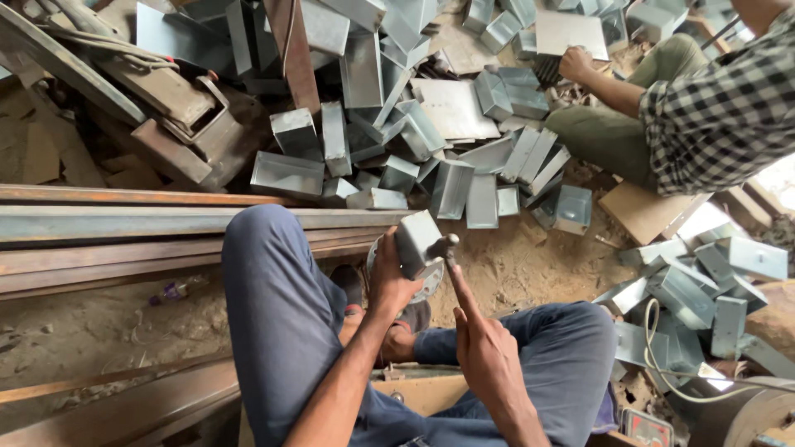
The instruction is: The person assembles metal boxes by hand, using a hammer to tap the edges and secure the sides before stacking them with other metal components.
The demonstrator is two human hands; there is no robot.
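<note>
My left hand point(389, 277) grips a small folded sheet-metal box point(416, 240), holding it tilted above a round metal block point(431, 285) between my knees. My right hand point(484, 348) is closed around a hammer handle, forefinger stretched along it; the hammer head point(445, 245) touches the box's right edge. My legs in blue trousers point(277, 314) frame both hands.
A large heap of similar grey metal boxes point(397, 124) lies ahead, and another pile point(704, 290) sits at the right. A second person in a checked shirt point(720, 108) sits at top right handling a flat sheet point(571, 33). Long steel rails point(124, 219) run on the left.
</note>
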